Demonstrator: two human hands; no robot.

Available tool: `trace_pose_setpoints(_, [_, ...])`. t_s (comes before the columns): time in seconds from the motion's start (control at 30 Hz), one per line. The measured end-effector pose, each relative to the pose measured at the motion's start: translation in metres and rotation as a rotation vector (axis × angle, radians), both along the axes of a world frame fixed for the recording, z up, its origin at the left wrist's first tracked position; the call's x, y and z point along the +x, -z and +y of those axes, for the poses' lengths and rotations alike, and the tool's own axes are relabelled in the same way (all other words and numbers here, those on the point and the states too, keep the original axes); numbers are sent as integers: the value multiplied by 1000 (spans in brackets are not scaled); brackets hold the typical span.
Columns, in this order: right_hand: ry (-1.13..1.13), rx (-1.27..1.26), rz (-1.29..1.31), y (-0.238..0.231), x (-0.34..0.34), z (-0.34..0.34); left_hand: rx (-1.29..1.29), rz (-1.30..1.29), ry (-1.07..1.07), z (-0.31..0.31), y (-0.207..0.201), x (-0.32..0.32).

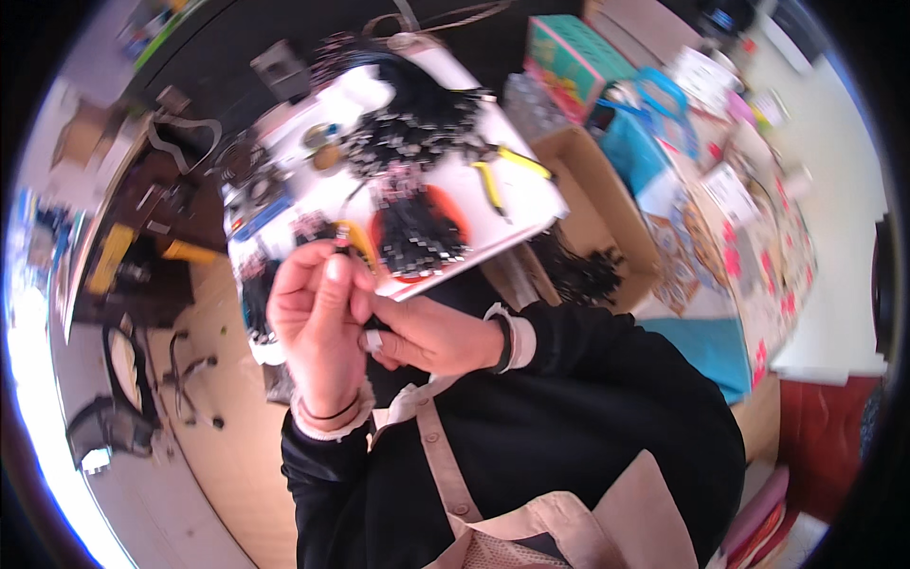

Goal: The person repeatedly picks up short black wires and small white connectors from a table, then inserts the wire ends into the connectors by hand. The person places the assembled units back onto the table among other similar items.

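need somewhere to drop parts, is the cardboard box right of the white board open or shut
Open. The cardboard box shows its bare brown inside from above, with a heap of small black parts lying at its near end.

The hands, the left hand (318, 318) and the right hand (427, 334), met just before the near edge of the desk (531, 204). Behind them a tray (445, 204) lay on the desk, heaped with small clips (417, 237). Pliers (502, 171) lay behind and right. A cardboard box (602, 213) stood right of the desk.
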State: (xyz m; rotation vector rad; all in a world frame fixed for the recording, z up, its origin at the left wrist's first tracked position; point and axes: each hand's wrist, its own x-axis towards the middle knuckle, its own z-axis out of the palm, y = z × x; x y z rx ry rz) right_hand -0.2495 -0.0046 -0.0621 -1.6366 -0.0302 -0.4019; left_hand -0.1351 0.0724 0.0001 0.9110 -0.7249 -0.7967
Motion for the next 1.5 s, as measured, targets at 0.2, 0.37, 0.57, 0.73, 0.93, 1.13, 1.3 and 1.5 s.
trace_pose_setpoints(0.2, [562,233,-198,-46,-141,-91,41,-228,-5,5,10,17])
trace_pose_setpoints(0.37, [945,77,-61,-31,-225,-144,292,-211,-214,36,43,55])
trace_pose_setpoints(0.57, [727,292,299,188,-170,-256,621,-257,-436,73,79,71])
trace_pose_setpoints(0.73, [887,-110,745,371,-124,-309,761,-619,-580,90,91,101])
trace_pose_setpoints(0.93, [887,-92,707,413,-148,-319,944,-1041,-768,88,101,148])
trace_pose_setpoints(1.13, [1009,-20,796,304,-204,-279,1055,-1299,-709,66,123,186])
trace_pose_setpoints(1.3, [1096,177,552,211,-203,-228,1131,-1321,-743,64,138,198])
trace_pose_setpoints(1.5, [995,-51,364,100,-131,-192,996,-1213,-835,69,144,204])
